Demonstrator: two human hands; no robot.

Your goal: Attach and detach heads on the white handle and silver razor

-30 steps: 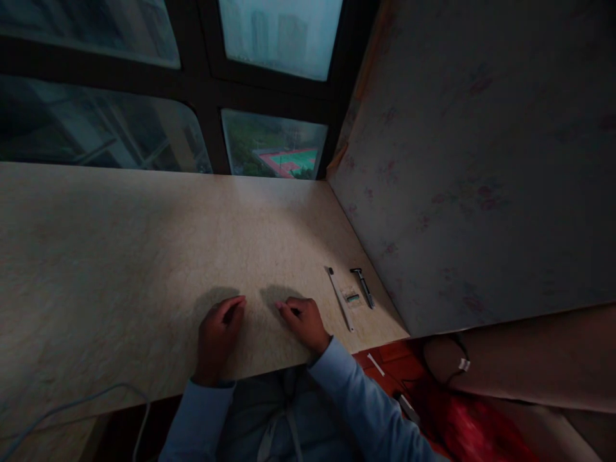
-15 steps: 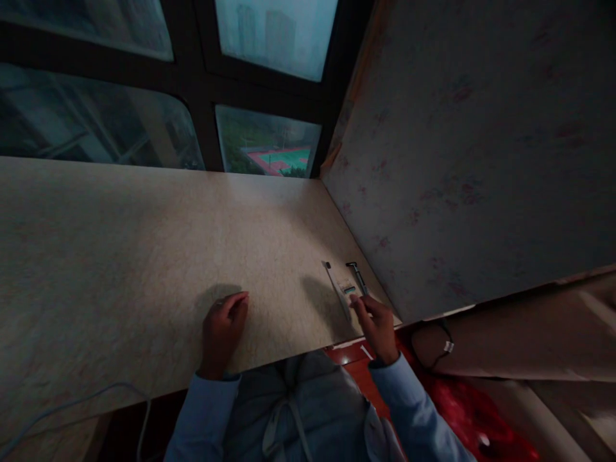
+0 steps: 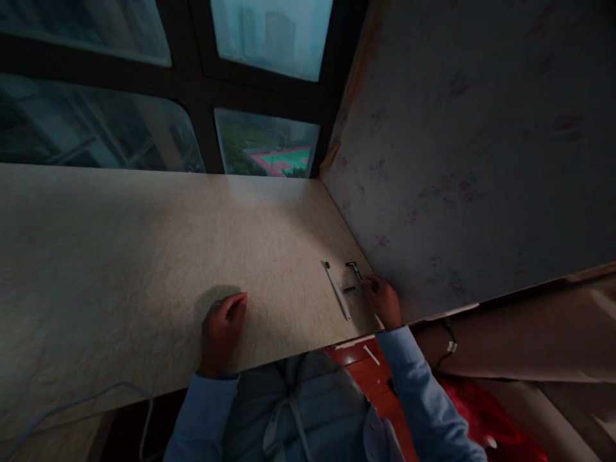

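My right hand [image 3: 384, 301] is at the right end of the pale tabletop, its fingers closed around the lower handle of a black razor [image 3: 357, 272]. The razor lies flat, its head toward the window and its handle end hidden under my fingers. Left of it a small dark bar, perhaps a razor blade head [image 3: 349, 289], lies on the surface. Beside that is a white toothbrush [image 3: 337, 292] with a dark head. My left hand [image 3: 224, 330] rests on the tabletop near the front edge, fingers curled together, with nothing visible in them.
The pale tabletop [image 3: 158, 256] runs up to a dark-framed window [image 3: 260, 96]. A flowered wall [image 3: 471, 160] borders it on the right. A light cable [image 3: 91, 393] crosses the front left corner. Below the front edge, a white strip [image 3: 371, 355] lies on a red surface.
My right hand has moved right, from above the small dark bar to the razor's handle, uncovering the lower toothbrush. The razor, bar and toothbrush stay in place. My left hand is nearly still.
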